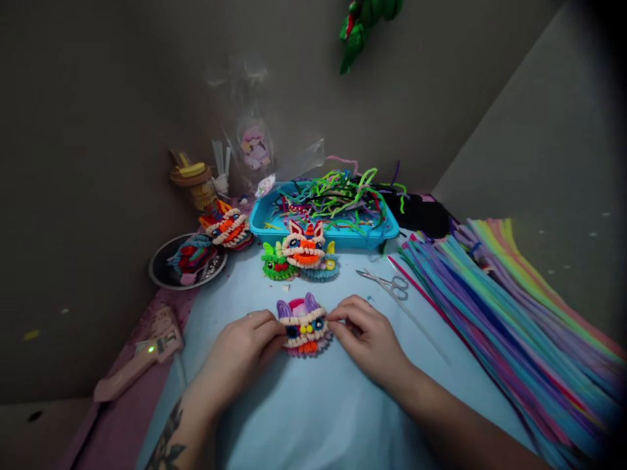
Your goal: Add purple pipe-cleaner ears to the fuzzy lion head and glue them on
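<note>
Left hand (247, 339): comes in from lower left, forearm angled up and inward, back of hand up, fingers curled, thumb and fingertips pinching the left edge of a fuzzy lion head (304, 328). Right hand (367, 329): forearm in from lower right, wrist bent inward, thumb and index finger pinching the head's right edge by a blue eye; other fingers loosely curled. Lion head sits between both hands, front middle of the table (117, 437), over a pale blue sheet (274, 431); purple ears, cream bands, yellow nose, orange-red below.

Just behind it, three finished-looking heads clustered: green head (277, 266), cream-and-orange head (304, 245), blue head (327, 269). Right of these, scissors (398, 284) lie with blades partly open, a thin pale stick (418, 320) across them. Further right, big bundle of fuzzy stems (514, 339). Behind the heads, blue tray (326, 236) with tangled offcuts (343, 196). Left: metal bowl (159, 277) of coloured pieces, another orange head (229, 230), yellow-lidded cup (191, 173), pink glue gun (134, 371) with green light lit.

Print on the pink card (255, 149) in a clear bag: too small to read. Left fingertips partly hidden; left forearm, with dark tattoo, and right forearm cut off by the frame. Green hanging thing (365, 29) cropped at top, blurred. Black item (426, 219) behind the stems: unclear what. Bowl contents hard to separate. Right edge dark.
</note>
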`<action>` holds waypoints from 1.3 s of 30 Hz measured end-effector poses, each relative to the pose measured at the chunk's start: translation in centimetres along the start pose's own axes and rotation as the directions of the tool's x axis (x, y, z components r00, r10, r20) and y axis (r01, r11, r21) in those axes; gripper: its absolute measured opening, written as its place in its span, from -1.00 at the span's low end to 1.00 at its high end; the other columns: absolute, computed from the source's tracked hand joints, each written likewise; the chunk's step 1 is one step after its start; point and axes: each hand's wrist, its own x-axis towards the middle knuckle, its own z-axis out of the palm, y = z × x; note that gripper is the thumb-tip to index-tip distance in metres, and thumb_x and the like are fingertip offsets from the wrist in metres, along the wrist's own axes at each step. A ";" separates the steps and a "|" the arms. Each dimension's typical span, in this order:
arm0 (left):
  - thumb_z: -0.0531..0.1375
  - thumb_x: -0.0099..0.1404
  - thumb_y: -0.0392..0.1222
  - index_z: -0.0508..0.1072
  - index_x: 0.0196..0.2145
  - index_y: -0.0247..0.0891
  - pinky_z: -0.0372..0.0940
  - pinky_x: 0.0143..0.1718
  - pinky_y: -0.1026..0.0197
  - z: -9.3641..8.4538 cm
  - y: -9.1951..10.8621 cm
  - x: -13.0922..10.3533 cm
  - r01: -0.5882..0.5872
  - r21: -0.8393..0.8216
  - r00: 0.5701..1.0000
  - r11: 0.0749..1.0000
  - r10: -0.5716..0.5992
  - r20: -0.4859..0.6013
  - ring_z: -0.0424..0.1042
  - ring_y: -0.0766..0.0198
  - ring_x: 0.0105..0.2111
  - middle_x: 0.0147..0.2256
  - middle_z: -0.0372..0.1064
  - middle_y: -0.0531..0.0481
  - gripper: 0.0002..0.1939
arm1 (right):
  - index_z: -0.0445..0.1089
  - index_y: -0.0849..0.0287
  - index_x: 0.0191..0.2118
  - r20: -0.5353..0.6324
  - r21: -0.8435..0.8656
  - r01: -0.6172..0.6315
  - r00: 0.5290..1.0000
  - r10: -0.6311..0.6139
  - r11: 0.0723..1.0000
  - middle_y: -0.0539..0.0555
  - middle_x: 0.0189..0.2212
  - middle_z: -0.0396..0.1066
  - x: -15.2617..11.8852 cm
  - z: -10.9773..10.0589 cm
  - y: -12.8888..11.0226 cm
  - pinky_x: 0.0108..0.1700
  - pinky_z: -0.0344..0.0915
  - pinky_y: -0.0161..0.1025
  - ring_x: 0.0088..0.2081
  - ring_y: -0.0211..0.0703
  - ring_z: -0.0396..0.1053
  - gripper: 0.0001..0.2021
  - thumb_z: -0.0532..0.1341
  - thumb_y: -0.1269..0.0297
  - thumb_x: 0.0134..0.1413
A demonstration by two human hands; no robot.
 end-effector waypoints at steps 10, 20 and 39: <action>0.09 0.34 -0.25 0.45 -0.31 -0.22 0.22 -0.43 0.25 0.2 0.1 0.3 0.002 0.089 1.000 0.996 -0.003 0.003 0.40 0.26 -0.44 -0.40 0.41 0.01 -0.86 | 0.45 0.16 -0.36 0.007 0.025 0.005 1.000 -0.006 1.000 0.06 -0.40 0.36 0.0 0.1 0.0 -0.35 0.28 -0.30 -0.35 -0.19 0.36 -0.86 0.17 0.50 0.08; 0.08 0.35 -0.19 0.45 -0.25 -0.19 0.21 -0.41 0.26 -0.2 0.0 -0.2 -0.001 0.005 0.999 1.000 0.001 0.044 0.39 0.26 -0.40 -0.38 0.41 0.01 -0.85 | 0.44 0.16 -0.35 0.022 0.022 0.003 1.000 -0.003 1.000 0.04 -0.39 0.36 -0.1 0.2 0.3 -0.34 0.25 -0.32 -0.34 -0.21 0.35 -0.87 0.18 0.51 0.08; 0.00 0.33 -0.23 0.39 -0.31 -0.21 0.21 -0.36 0.21 -2.4 -1.1 -2.6 0.450 0.152 0.881 0.880 -0.465 0.087 0.43 0.20 -0.35 -0.28 0.40 -0.04 -0.83 | 0.44 0.17 -0.34 0.076 0.032 -0.001 0.997 -0.001 0.999 0.06 -0.38 0.36 -0.2 0.1 0.0 -0.33 0.24 -0.30 -0.34 -0.20 0.35 -0.88 0.15 0.45 0.13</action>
